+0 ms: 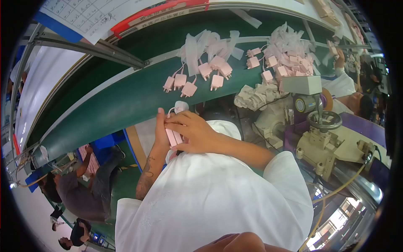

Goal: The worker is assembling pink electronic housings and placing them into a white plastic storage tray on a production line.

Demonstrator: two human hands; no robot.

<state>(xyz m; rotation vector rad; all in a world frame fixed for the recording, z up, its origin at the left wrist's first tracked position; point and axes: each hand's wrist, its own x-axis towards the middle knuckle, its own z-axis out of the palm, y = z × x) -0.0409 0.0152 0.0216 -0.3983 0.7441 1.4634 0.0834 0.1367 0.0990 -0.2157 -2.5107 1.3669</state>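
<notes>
Close in front of my white shirt, both my hands are closed around one pale pink power adapter (pixel 173 137). My left hand (pixel 160 128) wraps its left side, with the thumb pointing up. From the right, my right hand (pixel 192 131) lays its fingers over the adapter's upper end and along its right side. A short white cable leaves the top and ends in a whitish, wrapped-looking bundle (pixel 181 106). Fingers hide part of the adapter. Beyond my hands, several pink adapters (pixel 189 89) with cables in translucent wrapping lie on the green conveyor belt (pixel 130 101).
A larger pile of wrapped adapters (pixel 289 63) lies farther right on the belt. Close on my right stands a beige machine with a handwheel (pixel 324 120); crumpled cloth (pixel 256 96) lies beside it. A metal frame (pixel 121 56) crosses at left. Other people sit at both sides.
</notes>
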